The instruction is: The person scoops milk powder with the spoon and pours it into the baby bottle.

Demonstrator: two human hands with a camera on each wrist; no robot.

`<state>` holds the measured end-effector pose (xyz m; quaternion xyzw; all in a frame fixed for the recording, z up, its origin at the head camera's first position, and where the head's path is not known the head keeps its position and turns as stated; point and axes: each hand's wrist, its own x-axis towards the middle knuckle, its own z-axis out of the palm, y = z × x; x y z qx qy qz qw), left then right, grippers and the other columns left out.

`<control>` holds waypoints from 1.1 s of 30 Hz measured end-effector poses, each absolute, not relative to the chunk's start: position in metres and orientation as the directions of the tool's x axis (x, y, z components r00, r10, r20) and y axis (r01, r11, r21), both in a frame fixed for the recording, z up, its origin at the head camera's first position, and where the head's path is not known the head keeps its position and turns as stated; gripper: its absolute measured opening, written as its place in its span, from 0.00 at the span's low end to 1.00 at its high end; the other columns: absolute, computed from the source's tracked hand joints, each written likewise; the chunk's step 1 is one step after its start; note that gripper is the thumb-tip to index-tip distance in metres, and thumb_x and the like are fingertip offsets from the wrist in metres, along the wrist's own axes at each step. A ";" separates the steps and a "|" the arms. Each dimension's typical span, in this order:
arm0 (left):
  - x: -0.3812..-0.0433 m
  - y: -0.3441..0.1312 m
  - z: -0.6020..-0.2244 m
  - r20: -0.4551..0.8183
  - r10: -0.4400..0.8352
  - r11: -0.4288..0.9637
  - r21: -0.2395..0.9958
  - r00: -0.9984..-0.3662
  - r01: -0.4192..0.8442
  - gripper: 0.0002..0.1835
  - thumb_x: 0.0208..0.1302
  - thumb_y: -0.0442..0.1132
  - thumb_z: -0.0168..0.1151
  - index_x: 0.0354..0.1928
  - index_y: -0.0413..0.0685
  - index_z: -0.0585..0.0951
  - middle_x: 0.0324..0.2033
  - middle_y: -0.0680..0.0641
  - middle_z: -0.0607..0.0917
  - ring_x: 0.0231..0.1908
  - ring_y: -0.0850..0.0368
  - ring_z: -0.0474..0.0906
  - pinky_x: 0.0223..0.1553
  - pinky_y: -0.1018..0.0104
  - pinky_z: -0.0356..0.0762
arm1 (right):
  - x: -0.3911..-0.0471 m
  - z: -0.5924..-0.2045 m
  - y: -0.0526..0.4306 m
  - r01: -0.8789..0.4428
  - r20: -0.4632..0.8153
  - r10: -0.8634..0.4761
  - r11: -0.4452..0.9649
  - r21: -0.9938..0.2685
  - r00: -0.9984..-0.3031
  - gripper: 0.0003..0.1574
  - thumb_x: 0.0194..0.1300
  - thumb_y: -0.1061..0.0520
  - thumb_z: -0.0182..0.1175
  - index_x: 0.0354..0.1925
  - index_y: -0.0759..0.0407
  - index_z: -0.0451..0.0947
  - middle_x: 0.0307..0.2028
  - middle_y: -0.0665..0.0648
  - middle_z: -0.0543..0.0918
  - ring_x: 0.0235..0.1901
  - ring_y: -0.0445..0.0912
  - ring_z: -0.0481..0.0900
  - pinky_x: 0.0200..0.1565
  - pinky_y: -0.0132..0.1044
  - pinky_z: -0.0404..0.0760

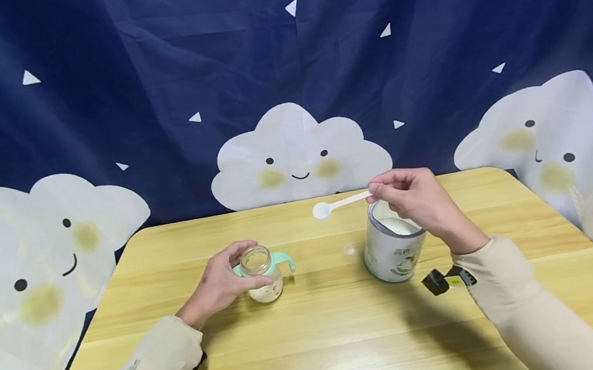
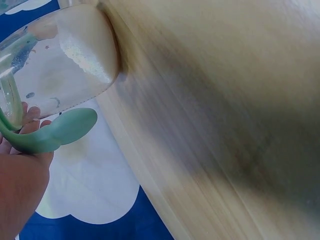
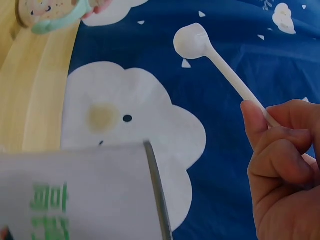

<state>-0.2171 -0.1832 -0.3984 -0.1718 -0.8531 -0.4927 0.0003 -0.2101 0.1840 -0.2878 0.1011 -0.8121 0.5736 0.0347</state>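
My left hand (image 1: 218,283) grips a clear baby bottle (image 1: 266,293) with mint green handles, upright on the table and uncapped. Pale powder lies at its bottom, banked to one side in the left wrist view, where a green handle (image 2: 75,125) sticks out. Between thumb and fingers, my right hand (image 1: 419,199) pinches the handle end of a white measuring scoop (image 1: 322,210). The scoop's bowl points left, in the air between bottle and can. Below the right hand stands an open white can (image 1: 394,259) of white powder with green print, its rim partly hidden by the hand.
A small patch of spilled powder (image 1: 350,249) lies on the wooden table (image 1: 314,325) left of the can. Behind the table's far edge hangs a dark blue curtain (image 1: 235,50) with smiling white clouds.
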 end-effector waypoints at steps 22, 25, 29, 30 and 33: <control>-0.216 -0.183 -0.400 0.165 0.296 0.451 0.844 -0.941 0.290 0.41 0.44 0.40 0.84 0.62 0.40 0.76 0.55 0.44 0.83 0.57 0.44 0.79 0.58 0.51 0.76 | -0.205 -0.298 0.242 -0.119 0.121 -0.011 0.285 -0.951 -0.993 0.04 0.70 0.56 0.63 0.39 0.56 0.82 0.27 0.45 0.86 0.15 0.36 0.60 0.17 0.30 0.60; -0.216 -0.184 -0.400 0.170 0.295 0.452 0.842 -0.940 0.294 0.40 0.44 0.40 0.84 0.61 0.41 0.77 0.56 0.44 0.82 0.57 0.43 0.79 0.58 0.50 0.76 | -0.204 -0.300 0.248 -0.124 0.126 -0.007 0.255 -0.959 -0.992 0.03 0.70 0.57 0.63 0.36 0.52 0.83 0.27 0.45 0.86 0.15 0.36 0.60 0.17 0.30 0.59; -0.216 -0.184 -0.399 0.169 0.293 0.447 0.846 -0.941 0.291 0.40 0.44 0.39 0.84 0.62 0.39 0.77 0.56 0.43 0.82 0.58 0.42 0.78 0.59 0.49 0.76 | -0.202 -0.301 0.257 -0.112 0.117 0.007 0.250 -0.962 -0.993 0.05 0.70 0.57 0.63 0.35 0.49 0.84 0.27 0.43 0.86 0.15 0.36 0.61 0.17 0.29 0.61; -0.216 -0.183 -0.399 0.169 0.293 0.445 0.847 -0.941 0.291 0.40 0.44 0.39 0.84 0.62 0.38 0.76 0.56 0.43 0.82 0.58 0.42 0.78 0.59 0.49 0.76 | -0.202 -0.302 0.259 -0.107 0.112 0.010 0.242 -0.964 -0.994 0.05 0.70 0.57 0.63 0.35 0.49 0.84 0.27 0.43 0.86 0.16 0.36 0.62 0.17 0.29 0.61; -0.216 -0.183 -0.399 0.166 0.292 0.446 0.848 -0.942 0.287 0.40 0.44 0.38 0.84 0.61 0.39 0.77 0.56 0.43 0.83 0.57 0.42 0.79 0.58 0.49 0.76 | -0.201 -0.304 0.265 -0.094 0.101 0.019 0.234 -0.968 -0.995 0.07 0.70 0.57 0.63 0.34 0.48 0.85 0.27 0.43 0.86 0.16 0.36 0.63 0.17 0.29 0.61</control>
